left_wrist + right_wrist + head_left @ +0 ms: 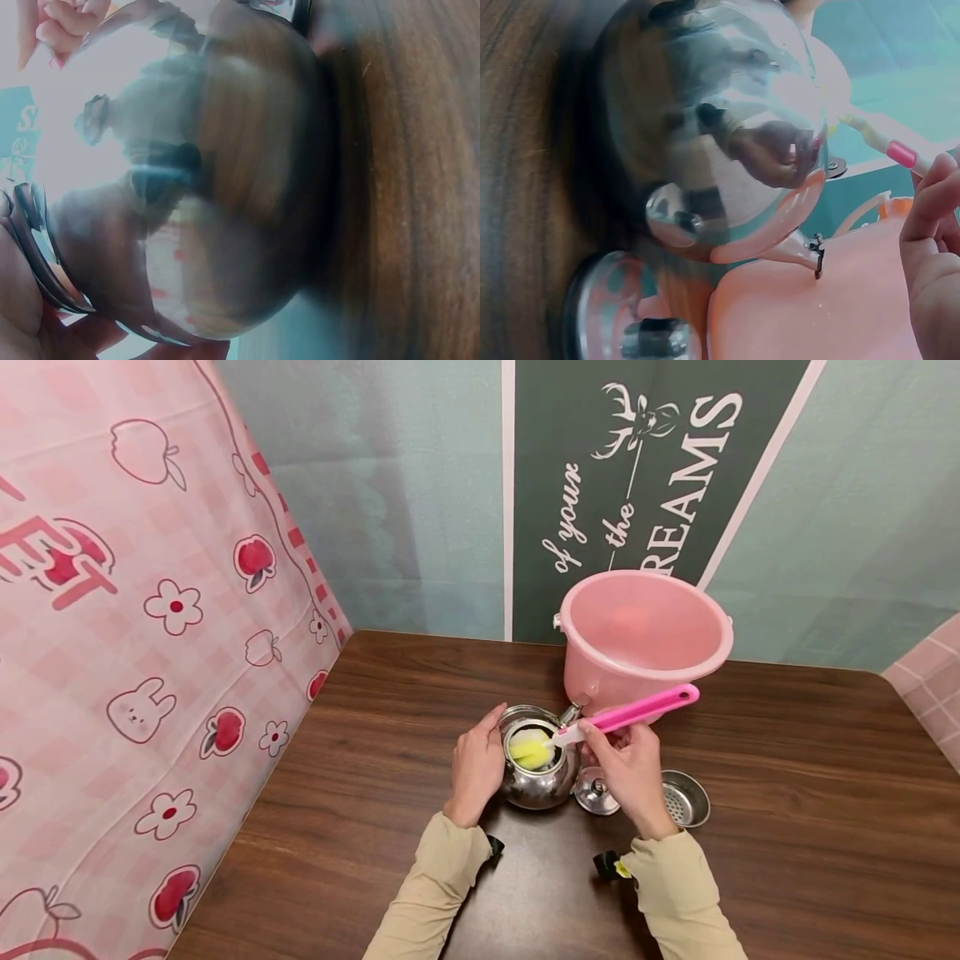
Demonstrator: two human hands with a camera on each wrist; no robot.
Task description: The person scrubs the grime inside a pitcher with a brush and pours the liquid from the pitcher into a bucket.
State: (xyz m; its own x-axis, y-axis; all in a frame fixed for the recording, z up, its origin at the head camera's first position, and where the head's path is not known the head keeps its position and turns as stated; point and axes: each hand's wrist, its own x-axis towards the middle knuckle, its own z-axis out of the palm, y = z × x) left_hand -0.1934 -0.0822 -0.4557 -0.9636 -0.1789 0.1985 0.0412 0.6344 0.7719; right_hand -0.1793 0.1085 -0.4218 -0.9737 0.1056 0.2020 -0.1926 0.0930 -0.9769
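One pink checked cloth (pixel 172 652), printed with apples, flowers and a rabbit, hangs on the far left beside the dark, wood-grained worktop (pixel 337 777). Next comes the left hand (pixel 477 760), its fingers curled around the handle side of a round-bellied, mirror-smooth metal teapot (pixel 540 789), which stands upright on the wood. At its circular mouth sits the puffy white-and-yellow sponge head (pixel 532 748) of a brush (how deep it goes, I cannot tell). Just right of the pot lies a shiny round lid (pixel 597 793) with a knob. Behind, a smooth pink plastic bucket (pixel 637 635) flares toward its rim. The right hand (pixel 630 767) pinches the brush's slim white-and-pink handle (pixel 637 708) between thumb and fingers. Farthest right, a shallow metal strainer (pixel 688 799) shows its perforated base.
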